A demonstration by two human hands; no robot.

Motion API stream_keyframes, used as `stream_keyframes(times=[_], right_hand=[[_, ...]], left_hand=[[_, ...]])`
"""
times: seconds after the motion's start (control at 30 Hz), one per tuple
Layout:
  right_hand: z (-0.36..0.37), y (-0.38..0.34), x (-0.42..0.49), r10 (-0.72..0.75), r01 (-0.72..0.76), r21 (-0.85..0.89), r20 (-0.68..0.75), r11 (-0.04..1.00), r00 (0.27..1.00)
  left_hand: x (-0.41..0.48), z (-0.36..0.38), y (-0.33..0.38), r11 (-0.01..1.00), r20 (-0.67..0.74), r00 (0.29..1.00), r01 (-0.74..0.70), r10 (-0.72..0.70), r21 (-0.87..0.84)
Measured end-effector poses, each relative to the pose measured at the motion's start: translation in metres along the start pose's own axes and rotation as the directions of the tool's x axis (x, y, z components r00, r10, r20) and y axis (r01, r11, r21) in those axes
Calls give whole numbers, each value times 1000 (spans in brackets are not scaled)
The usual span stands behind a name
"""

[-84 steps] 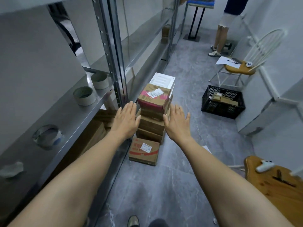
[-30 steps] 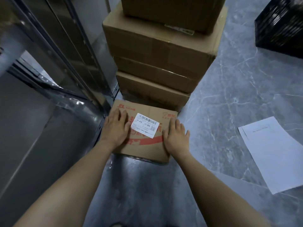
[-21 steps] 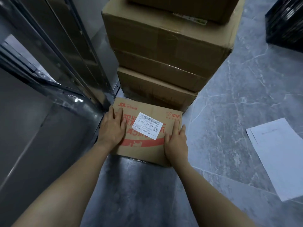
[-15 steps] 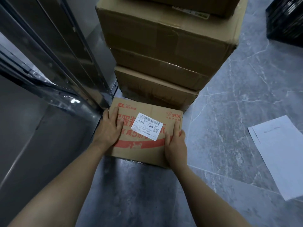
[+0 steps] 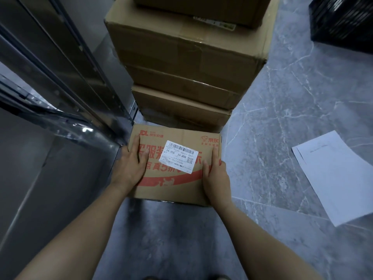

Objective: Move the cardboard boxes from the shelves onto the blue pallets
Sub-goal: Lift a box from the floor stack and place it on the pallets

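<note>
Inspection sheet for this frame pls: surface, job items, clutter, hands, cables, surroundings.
Surface: grey veined floor.
Job's things: printed box with a white label, at the foot of a stack of plain cardboard boxes; no blue pallet in view.
Clutter: white paper sheets on the floor, right of the printed box.
Grippers: left hand and right hand grip the printed box at its left and right edges.
Cables: nothing seen.
Surroundings: metal shelf upright at left; black crate at top right.
</note>
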State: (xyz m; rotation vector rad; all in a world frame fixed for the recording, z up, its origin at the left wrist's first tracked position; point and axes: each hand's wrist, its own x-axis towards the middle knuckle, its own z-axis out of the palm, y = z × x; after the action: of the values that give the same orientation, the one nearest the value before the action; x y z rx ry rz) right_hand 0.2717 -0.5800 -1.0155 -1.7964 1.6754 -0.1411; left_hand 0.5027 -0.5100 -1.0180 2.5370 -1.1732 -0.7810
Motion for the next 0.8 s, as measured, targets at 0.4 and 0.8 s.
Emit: stream_keyframes(times=[0.4,0.8], right_hand=[[-196,-55,-125,56,-56,4,-23,998,998],[-399,-151,-217,13,-14,-9,-110,1000,994]], left_hand=[[-146,-150,130,1000,24,999,-24,24,2],[-250,-329,248,995,5,996,-89,90,-48]])
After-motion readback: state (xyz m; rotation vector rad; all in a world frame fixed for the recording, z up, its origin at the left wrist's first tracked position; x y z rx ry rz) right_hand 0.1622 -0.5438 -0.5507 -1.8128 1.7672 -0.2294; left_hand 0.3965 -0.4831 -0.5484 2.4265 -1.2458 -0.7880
